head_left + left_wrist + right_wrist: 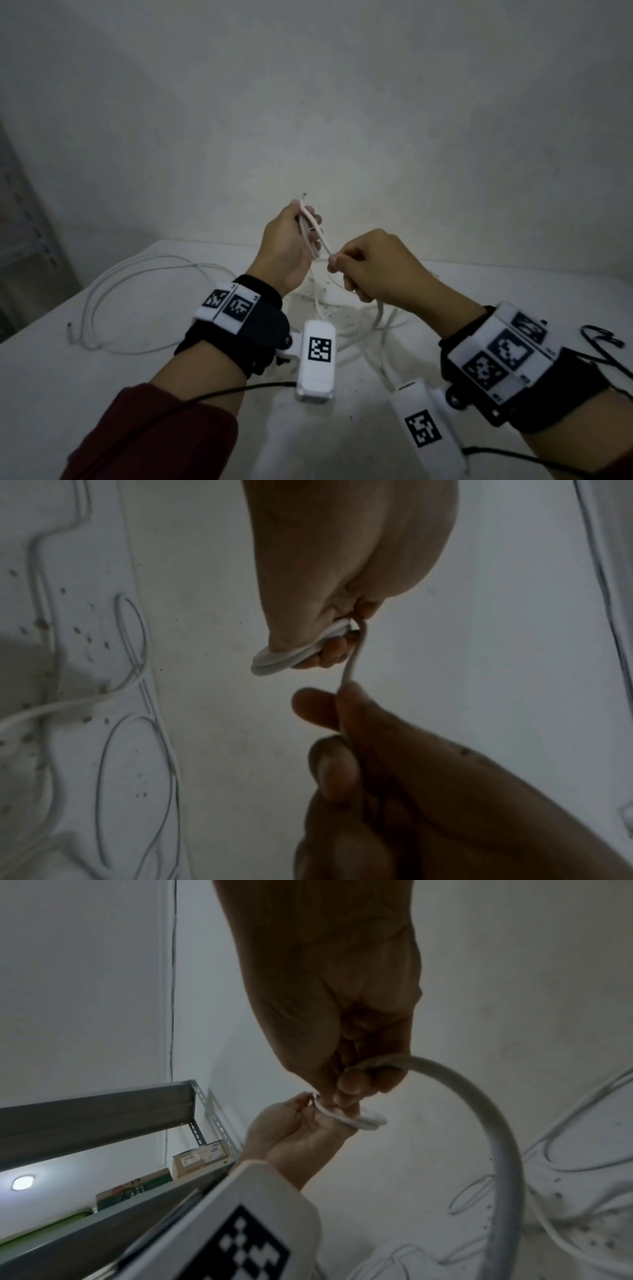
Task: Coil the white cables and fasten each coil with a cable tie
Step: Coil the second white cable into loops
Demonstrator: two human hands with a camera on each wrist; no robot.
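Above the white table (164,373), my left hand (307,229) grips a small coil of white cable (310,226) whose bare end sticks up past the fingers. The same coil (284,660) shows under that hand's fingers in the left wrist view. My right hand (337,264) pinches the cable's free run just below and right of the coil. From there the cable (479,1096) arcs down to the table. A second white cable (102,298) lies in loose loops on the left of the table, its plug (70,331) near the edge.
More white cable loops (356,325) lie tangled on the table under my hands. A thin black wire (599,339) lies at the right. A metal shelf rack (103,1112) with boxes stands to the left. A plain wall rises close behind the table.
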